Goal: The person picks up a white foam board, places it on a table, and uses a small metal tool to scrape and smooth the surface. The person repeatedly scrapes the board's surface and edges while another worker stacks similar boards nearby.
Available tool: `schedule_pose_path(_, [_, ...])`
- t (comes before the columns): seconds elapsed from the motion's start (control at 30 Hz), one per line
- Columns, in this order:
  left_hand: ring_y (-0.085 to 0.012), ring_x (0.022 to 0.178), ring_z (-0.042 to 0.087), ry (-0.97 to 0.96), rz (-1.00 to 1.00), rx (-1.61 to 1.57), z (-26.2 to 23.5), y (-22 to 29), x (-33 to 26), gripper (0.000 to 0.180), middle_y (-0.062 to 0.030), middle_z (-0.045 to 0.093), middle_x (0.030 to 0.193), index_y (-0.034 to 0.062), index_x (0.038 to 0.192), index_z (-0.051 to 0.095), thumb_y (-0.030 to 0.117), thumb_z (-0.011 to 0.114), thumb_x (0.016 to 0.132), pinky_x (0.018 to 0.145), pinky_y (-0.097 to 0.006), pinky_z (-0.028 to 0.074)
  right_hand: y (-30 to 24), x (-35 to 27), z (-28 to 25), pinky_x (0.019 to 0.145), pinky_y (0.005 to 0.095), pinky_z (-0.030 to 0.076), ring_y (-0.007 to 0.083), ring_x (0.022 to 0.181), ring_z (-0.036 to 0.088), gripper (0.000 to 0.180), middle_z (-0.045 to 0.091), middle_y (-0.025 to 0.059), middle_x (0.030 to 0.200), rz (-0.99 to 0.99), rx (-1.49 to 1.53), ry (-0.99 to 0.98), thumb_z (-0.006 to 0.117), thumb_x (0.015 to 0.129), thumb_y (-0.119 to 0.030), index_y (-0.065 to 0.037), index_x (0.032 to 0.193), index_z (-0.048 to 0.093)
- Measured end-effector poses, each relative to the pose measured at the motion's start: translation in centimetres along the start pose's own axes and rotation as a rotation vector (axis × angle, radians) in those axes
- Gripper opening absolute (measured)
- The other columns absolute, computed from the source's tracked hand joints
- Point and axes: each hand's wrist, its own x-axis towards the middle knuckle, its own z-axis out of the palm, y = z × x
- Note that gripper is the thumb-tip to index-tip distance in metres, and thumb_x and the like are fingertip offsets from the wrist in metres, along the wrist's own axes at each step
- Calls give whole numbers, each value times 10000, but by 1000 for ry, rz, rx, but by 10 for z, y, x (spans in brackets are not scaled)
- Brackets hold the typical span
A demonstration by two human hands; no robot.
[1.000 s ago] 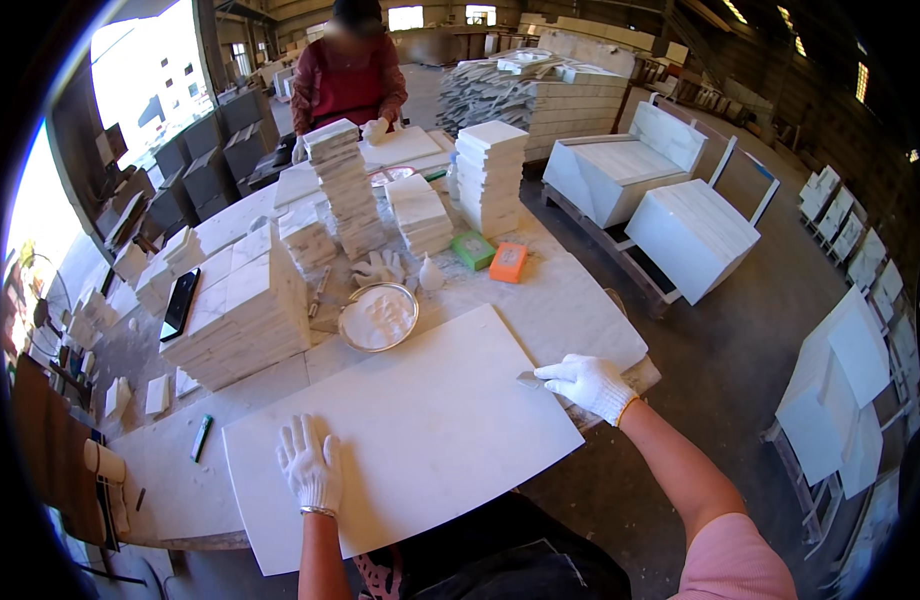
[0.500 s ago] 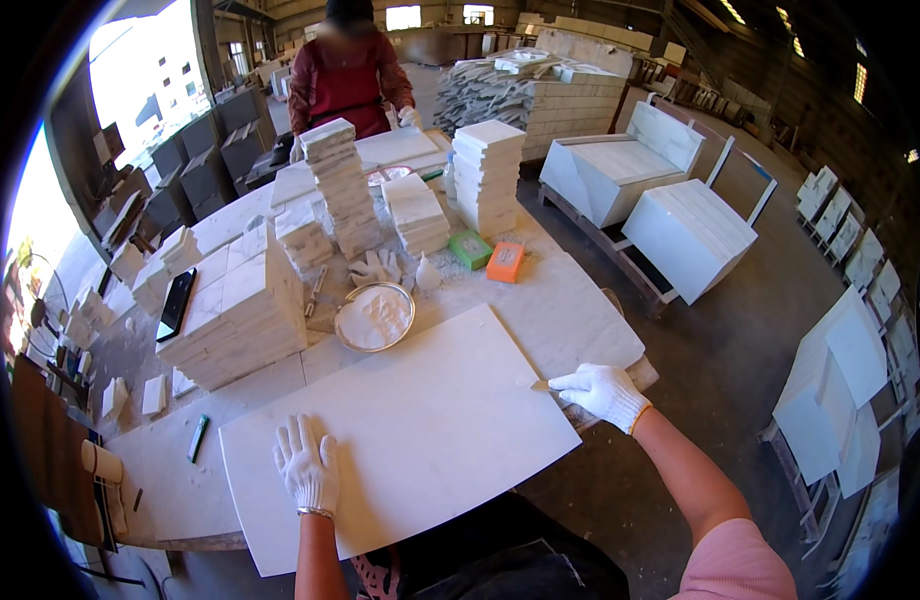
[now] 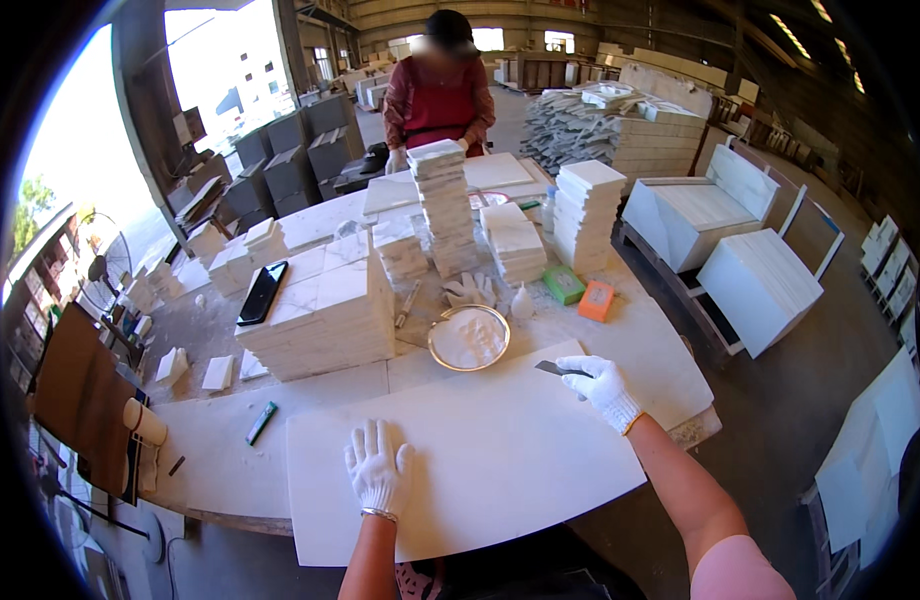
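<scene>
A large white stone slab (image 3: 490, 470) lies on the worktable in front of me. My left hand (image 3: 378, 470), in a white knit glove, rests flat on its near left part with fingers spread. My right hand (image 3: 602, 390), gloved the same way, is closed around a scraper (image 3: 549, 368) at the slab's far right corner. The scraper's dark flat blade points left; the glove hides its handle. Just beyond the slab's far edge sits a round gold-rimmed bowl (image 3: 467, 369) with white powder or paste in it. Whether the blade touches the slab, I cannot tell.
Stacked marble tiles (image 3: 325, 335) bear a phone (image 3: 263, 293). A tall tile stack (image 3: 445, 215), a spare glove (image 3: 470, 290), a green box (image 3: 564, 285) and an orange box (image 3: 596, 300) stand farther back. A green tube (image 3: 262, 424) lies left. Across the table stands a person (image 3: 440, 100).
My right hand has brought the scraper from the slab's right edge to its far corner, the blade now showing dark. The view has turned left. My left hand stays flat on the slab.
</scene>
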Motion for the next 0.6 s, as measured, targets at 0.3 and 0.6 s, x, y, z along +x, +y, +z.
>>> schedule_pose_path(0.3, [-395,1403,353,-19,-18,-27,-7,3,0,608,-160,413,1517,71,1441,455,429,511,953,1143,-535,254,-13,48,63,715,293,516,159,780,647,299,723,103,969,-119,-100,63,662,863,-121,-26,1143,705])
schedule_pose_path(0.6, [-402,1410,342,-11,-25,-85,-11,5,0,615,-169,416,1512,67,1433,459,427,532,940,1148,-541,241,-13,60,75,790,293,514,154,863,666,267,742,112,981,-113,-127,17,637,868,-84,-11,1112,717])
